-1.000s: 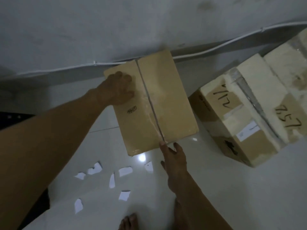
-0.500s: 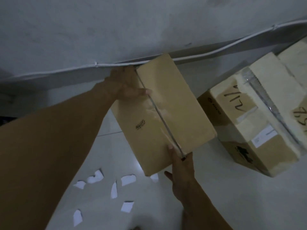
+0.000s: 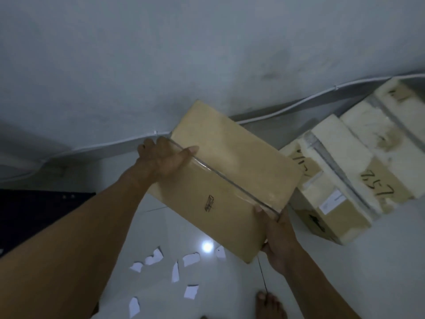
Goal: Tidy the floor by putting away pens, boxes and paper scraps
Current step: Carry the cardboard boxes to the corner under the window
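Both hands (image 3: 165, 157) gripping box (image 3: 230, 171)

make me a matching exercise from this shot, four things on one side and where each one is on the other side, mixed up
Things:
1. plain cardboard box
2. paper scraps
3. box with handwritten numbers
4. white cable

Places:
A. scattered on the white floor, below the held box
B. running along the foot of the wall
C. held between the left hand and right hand
D. resting on the floor at the right, near the wall

Pairs: 1-C, 2-A, 3-D, 4-B
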`<action>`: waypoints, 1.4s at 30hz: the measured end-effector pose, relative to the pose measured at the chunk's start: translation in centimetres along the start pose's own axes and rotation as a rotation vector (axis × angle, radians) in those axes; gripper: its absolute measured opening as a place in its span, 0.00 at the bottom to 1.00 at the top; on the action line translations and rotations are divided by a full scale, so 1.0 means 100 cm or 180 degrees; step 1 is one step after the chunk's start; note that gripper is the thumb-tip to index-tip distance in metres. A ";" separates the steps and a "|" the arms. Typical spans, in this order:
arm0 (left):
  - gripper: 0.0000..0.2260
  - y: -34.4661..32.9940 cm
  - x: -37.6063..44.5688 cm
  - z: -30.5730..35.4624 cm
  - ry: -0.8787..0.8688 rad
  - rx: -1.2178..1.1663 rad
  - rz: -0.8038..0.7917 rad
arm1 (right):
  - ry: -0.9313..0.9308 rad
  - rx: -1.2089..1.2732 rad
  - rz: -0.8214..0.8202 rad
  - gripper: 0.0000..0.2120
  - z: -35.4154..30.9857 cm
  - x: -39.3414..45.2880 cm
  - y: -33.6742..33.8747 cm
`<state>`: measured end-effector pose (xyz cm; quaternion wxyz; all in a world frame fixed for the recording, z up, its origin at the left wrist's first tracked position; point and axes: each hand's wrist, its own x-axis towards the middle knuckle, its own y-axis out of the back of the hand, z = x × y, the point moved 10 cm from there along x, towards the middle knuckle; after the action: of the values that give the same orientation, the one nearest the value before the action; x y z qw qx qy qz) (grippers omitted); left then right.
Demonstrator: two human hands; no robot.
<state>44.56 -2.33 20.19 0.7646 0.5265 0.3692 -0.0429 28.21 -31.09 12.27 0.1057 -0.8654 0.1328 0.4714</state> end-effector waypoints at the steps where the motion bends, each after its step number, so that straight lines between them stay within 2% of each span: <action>1: 0.46 0.014 -0.010 0.002 0.0011 -0.0052 0.0045 | 0.0033 -0.0031 -0.0045 0.30 -0.011 -0.010 -0.002; 4: 0.43 0.066 -0.057 0.019 -0.0020 -0.0572 0.0134 | 0.0106 -0.0082 -0.0094 0.26 -0.057 -0.056 -0.001; 9: 0.37 0.150 -0.153 0.056 -0.0354 -0.1350 0.0177 | 0.0596 -0.0219 -0.0139 0.30 -0.162 -0.155 0.013; 12: 0.34 0.189 -0.226 0.074 -0.0478 -0.1717 0.0214 | 0.0862 -0.0217 -0.0071 0.28 -0.214 -0.226 0.041; 15: 0.25 0.223 -0.302 0.093 -0.0599 -0.1868 0.0245 | 0.1094 -0.0333 0.0038 0.28 -0.255 -0.296 0.078; 18: 0.22 0.252 -0.377 0.118 -0.0962 -0.1862 0.0233 | 0.1269 -0.0482 0.0236 0.35 -0.280 -0.370 0.120; 23: 0.20 0.262 -0.450 0.136 -0.1262 -0.1963 0.0224 | 0.1574 -0.0435 0.0352 0.32 -0.297 -0.450 0.157; 26: 0.19 0.264 -0.488 0.146 -0.1403 -0.2175 0.0177 | 0.1641 -0.0502 0.0490 0.33 -0.300 -0.491 0.179; 31: 0.18 0.269 -0.538 0.171 -0.1786 -0.2402 -0.0150 | 0.1844 -0.0246 0.0807 0.30 -0.305 -0.562 0.217; 37: 0.19 0.274 -0.580 0.191 -0.2141 -0.2309 -0.0415 | 0.1953 0.0018 0.1143 0.34 -0.286 -0.624 0.253; 42: 0.19 0.272 -0.632 0.213 -0.2549 -0.2102 -0.0643 | 0.2074 0.0334 0.1393 0.32 -0.255 -0.677 0.285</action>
<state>22.27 -28.53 83.43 0.9630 0.1619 0.0909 -0.1956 3.66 -56.98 81.32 -0.0008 -0.9144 0.3646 0.1760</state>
